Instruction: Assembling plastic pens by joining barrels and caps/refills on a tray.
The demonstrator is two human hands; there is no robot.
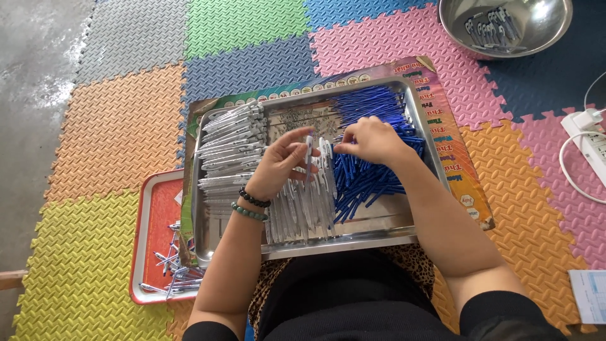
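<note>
A: Blue pen refills [372, 145] were heaped in the silver tray [353, 237], clear-white barrels [230, 145] left of them.

B: Left of the tray sat a red tray [158, 208]; underneath, multicoloured textured mats [120, 126].

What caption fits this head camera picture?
Two hands, left hand and right hand, handle white pen barrels beside blue refills in a steel tray.

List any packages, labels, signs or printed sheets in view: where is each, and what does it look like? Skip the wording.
Printed poster: flat under the steel tray, rectangular, orange and pink border showing along the right and top.
Printed sheet: inside the tray, between white pen barrels and blue pen parts, pale with dense grey print.
Paper sheet: on the mat at bottom right, white with light blue print, partly cut off.
</note>
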